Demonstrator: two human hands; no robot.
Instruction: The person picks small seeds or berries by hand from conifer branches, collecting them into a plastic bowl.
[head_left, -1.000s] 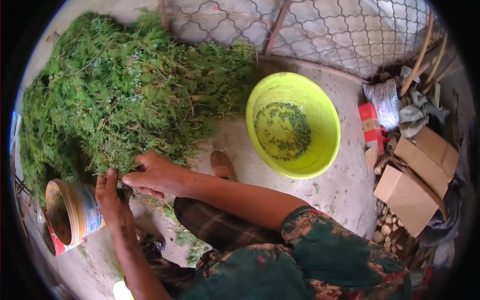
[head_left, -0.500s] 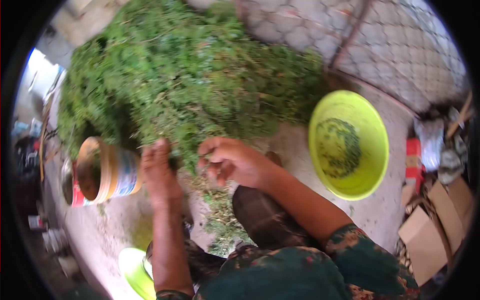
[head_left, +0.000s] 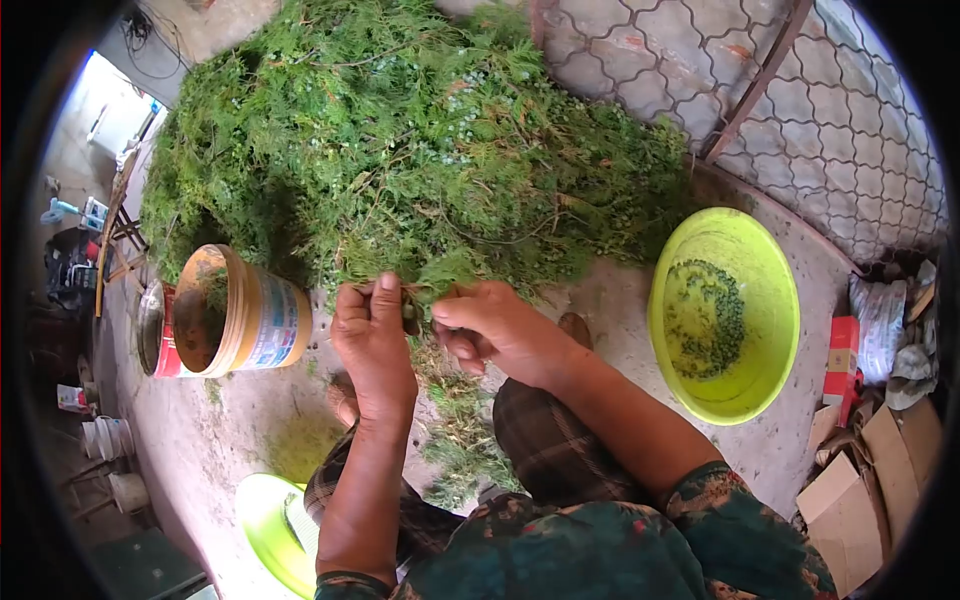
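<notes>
My left hand [head_left: 375,345] is closed, thumb and fingers pinching a small green evergreen sprig [head_left: 445,272]. Close beside it, my right hand [head_left: 495,325] has its thumb and forefinger pinched at the same sprig, the other fingers curled under. Whether a seed cone is between the right fingertips is too small to tell. Just beyond both hands rises a big heap of evergreen branches [head_left: 330,130] dotted with pale bluish cones. On the right, a yellow-green basin [head_left: 770,340] holds a scatter of small green cones.
An orange-tan bucket [head_left: 285,315] lies tipped at the left, against a red one [head_left: 163,345]. Loose clippings [head_left: 455,430] cover the floor between my feet. Another lime-green basin [head_left: 262,545] sits lower left. Wire mesh [head_left: 840,130] and cardboard [head_left: 845,510] stand to the right.
My left hand has turned from a blurred reach at the heap to a pinch on the sprig, beside my right hand. The view has shifted slightly, and the hands are closer together.
</notes>
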